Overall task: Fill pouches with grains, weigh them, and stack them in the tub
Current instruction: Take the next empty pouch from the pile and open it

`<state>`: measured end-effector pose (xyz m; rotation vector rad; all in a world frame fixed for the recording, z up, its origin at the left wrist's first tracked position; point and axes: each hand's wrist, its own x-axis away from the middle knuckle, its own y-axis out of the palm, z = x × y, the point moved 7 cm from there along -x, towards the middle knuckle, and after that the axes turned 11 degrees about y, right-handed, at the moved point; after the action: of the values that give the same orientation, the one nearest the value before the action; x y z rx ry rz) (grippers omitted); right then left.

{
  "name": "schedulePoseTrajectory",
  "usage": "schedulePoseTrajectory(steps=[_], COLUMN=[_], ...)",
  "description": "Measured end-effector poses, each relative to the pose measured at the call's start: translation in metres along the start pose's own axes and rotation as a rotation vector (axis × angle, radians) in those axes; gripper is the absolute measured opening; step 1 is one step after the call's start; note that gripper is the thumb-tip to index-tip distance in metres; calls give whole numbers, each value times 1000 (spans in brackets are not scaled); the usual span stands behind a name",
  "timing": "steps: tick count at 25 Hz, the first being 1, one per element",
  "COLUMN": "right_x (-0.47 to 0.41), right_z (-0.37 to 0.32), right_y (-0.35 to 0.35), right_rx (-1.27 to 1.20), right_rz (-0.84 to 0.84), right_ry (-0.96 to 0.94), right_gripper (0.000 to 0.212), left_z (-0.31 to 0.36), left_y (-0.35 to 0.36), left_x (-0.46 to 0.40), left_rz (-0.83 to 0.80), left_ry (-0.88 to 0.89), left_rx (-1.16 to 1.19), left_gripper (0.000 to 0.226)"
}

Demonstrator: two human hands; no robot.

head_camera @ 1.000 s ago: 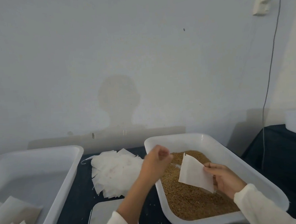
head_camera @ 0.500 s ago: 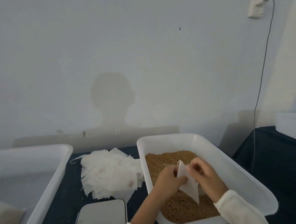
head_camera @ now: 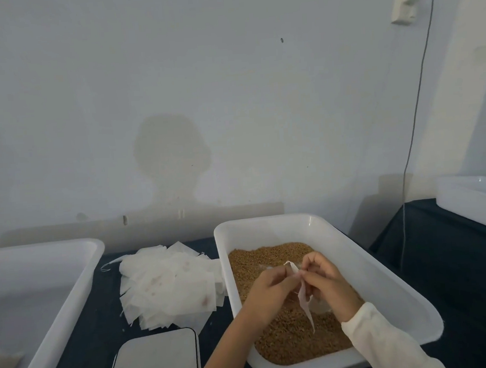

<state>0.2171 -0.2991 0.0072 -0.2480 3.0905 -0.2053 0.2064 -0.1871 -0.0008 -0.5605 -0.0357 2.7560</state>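
Pale grey-white wall [head_camera: 229, 84] fills most of the view, evenly and dimly lit. A soft shadow [head_camera: 174, 162] of a head and shoulders falls on it, centre-left. Small dark speck [head_camera: 281, 40] higher up. Upper right: a white socket box [head_camera: 403, 8] with a thin grey cable [head_camera: 412, 120] hanging down behind the table edge. Table covered in dark cloth [head_camera: 448, 255]. At the far right the wall seems to turn a corner, though the edge is blurred.

We see the scale [head_camera: 156, 361], left of the grain tub [head_camera: 386, 283], cut off at the bottom edge; our hands [head_camera: 268, 292] hide the pouch's [head_camera: 304, 301] mouth.
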Motion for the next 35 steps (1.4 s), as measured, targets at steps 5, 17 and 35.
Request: schedulePoseTrajectory(steps=[5,17,35], right_x=[1,-5,-22], right_z=[-1,10,51], right_y=[6,2,-64], right_rx=[53,74,1142], right_rz=[-65,-15,298], right_ry=[-23,40,441], right_gripper=[9,11,28], left_z=[0,-5,0], left_y=[-5,-8,-7], left_x=[2,0,3], left_rz=[50,41,100], left_ry=[-23,17,14], left_rx=[-82,-265,-704], left_gripper=[37,12,25])
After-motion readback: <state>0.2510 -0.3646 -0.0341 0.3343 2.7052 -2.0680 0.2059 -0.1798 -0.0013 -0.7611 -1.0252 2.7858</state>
